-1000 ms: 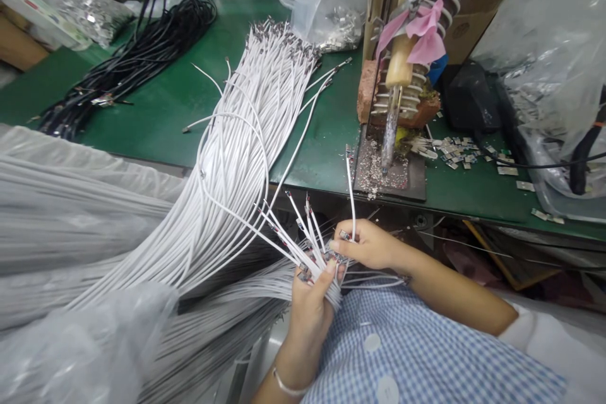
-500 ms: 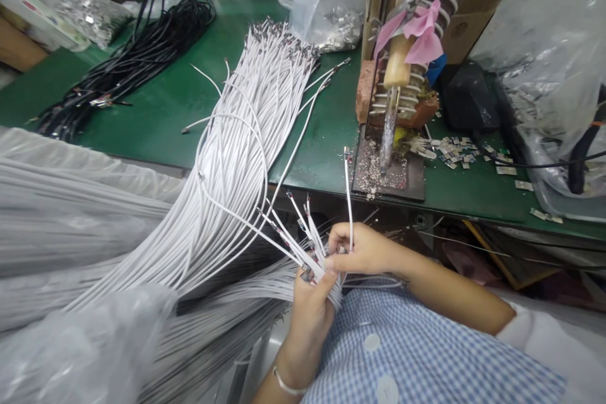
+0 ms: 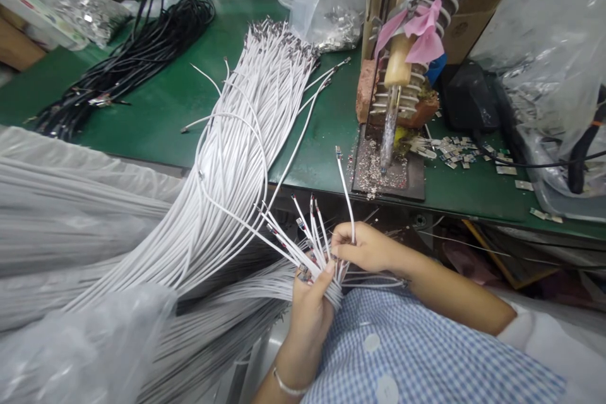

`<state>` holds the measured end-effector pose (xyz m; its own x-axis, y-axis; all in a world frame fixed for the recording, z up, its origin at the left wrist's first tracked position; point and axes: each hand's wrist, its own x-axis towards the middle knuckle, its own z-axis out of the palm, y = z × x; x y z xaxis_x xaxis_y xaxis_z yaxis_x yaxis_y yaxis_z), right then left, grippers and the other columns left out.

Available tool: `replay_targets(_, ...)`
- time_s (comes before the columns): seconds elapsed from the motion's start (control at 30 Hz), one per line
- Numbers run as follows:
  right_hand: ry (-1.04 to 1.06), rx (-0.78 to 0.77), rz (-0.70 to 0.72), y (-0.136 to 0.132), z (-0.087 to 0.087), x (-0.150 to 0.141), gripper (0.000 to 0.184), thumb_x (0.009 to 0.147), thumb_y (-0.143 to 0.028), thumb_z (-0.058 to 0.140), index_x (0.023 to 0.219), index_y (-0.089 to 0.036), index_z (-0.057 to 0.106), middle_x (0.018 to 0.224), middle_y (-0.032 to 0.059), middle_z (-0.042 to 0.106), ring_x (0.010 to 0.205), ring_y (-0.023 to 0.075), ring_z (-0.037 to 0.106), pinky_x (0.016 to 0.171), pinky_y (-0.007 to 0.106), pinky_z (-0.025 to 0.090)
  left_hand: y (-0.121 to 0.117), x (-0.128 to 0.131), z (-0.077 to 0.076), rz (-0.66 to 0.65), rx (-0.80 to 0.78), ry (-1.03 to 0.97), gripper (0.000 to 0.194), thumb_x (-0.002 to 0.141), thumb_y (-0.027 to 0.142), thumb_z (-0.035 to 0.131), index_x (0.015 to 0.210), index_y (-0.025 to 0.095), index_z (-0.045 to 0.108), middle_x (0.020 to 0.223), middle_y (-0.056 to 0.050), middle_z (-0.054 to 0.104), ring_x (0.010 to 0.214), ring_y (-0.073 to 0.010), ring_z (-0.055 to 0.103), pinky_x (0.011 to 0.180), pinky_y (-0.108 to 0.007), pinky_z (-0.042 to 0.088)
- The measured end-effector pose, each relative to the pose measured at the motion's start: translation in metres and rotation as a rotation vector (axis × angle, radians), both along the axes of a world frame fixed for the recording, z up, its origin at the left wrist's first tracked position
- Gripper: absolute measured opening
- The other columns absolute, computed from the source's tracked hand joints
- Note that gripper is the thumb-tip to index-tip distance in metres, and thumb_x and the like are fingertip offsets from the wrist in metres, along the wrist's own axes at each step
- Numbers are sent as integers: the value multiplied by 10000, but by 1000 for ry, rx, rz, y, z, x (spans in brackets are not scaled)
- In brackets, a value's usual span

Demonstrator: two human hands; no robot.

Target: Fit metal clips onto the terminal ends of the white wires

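My left hand [image 3: 310, 309] is closed round a bunch of white cables [image 3: 303, 255] just in front of the bench edge. Their ends fan out upward, several tipped with small metal connectors. Beside it, my right hand [image 3: 362, 246] has its fingers pinched at the top of the same bunch. One white cable [image 3: 347, 189] rises from the right fingers, with a connector at its upper end. The exact grip of the right fingertips is partly hidden. To the left, a large bundle of white cables [image 3: 246, 120] lies over the bench and hangs off its edge.
On the green bench [image 3: 156, 117] lie a coil of black cables [image 3: 142, 44] and bags of metal parts [image 3: 338, 28]. A soldering iron [image 3: 398, 63] points down at a dark plate [image 3: 407, 186] littered with solder bits. Loose connectors [image 3: 457, 150] lie to its right.
The upright cable by my right hand has tilted left at its top. Several cable ends in the left-hand bunch have shifted slightly right, and my right fingers have moved a little.
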<state>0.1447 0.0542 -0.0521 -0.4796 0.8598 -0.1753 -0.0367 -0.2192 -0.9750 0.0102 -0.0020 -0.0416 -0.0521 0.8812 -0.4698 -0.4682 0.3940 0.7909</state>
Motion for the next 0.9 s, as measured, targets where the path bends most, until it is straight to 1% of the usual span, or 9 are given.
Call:
replay_targets(0.1, 22, -21, -6, 0, 0, 0, 109, 723, -141, 524, 615, -138, 511, 560, -34, 482, 522, 77, 425, 498, 182, 350, 0, 1, 1, 21, -3, 4, 261, 658, 150, 744, 903, 160, 656, 850, -44, 699, 775, -153, 652, 748, -248, 524)
replay_targets(0.2, 42, -46, -16, 0, 0, 0, 188, 745, -271, 564, 623, -142, 502, 541, -37, 466, 488, 75, 402, 463, 187, 324, -1, 1, 1, 20, -14, 17, 286, 652, 156, 750, 915, 159, 640, 850, -46, 695, 771, -162, 654, 755, -276, 523)
replay_targets(0.3, 85, -72, -60, 3, 1, -1, 291, 709, -409, 632, 674, -140, 523, 558, -41, 468, 484, 73, 393, 460, 192, 319, -4, 1, -3, 4, -31, 33, 316, 628, 167, 766, 910, 154, 624, 828, -45, 688, 735, -170, 654, 727, -299, 527)
replay_targets(0.37, 93, -66, -98, 4, 1, -2, 333, 687, -444, 658, 662, -141, 522, 560, -44, 456, 491, 71, 382, 466, 193, 313, -5, 0, -5, -9, -36, 45, 319, 623, 171, 769, 903, 151, 617, 815, -42, 684, 721, -163, 650, 721, -297, 526)
replay_targets(0.47, 78, -51, -123, 5, 0, -3, 352, 692, -457, 655, 633, -147, 499, 554, -45, 445, 489, 72, 375, 465, 196, 309, -7, 0, -6, -15, -41, 48, 310, 629, 174, 766, 896, 156, 612, 807, -34, 681, 713, -149, 643, 723, -285, 524)
replay_targets(0.7, 88, -94, -115, 3, -1, -3, 373, 671, -463, 672, 625, -158, 463, 540, -50, 435, 475, 75, 387, 450, 195, 310, -7, 0, -7, 0, -69, 44, 303, 616, 160, 772, 877, 153, 618, 779, -33, 685, 699, -146, 646, 681, -258, 528)
replay_targets(0.8, 131, -87, -107, 4, -3, -4, 339, 697, -440, 654, 645, -151, 483, 566, -42, 451, 498, 80, 412, 483, 204, 338, -8, -1, -8, -1, -67, 36, 305, 627, 149, 764, 898, 154, 624, 800, -38, 688, 710, -144, 644, 684, -256, 526)
replay_targets(0.9, 146, -79, -101, 3, -3, -3, 332, 715, -431, 638, 636, -142, 494, 577, -34, 454, 516, 82, 414, 510, 213, 347, -8, -1, -8, 0, -65, 35, 275, 623, 159, 770, 867, 146, 643, 789, -42, 687, 707, -143, 640, 675, -250, 523)
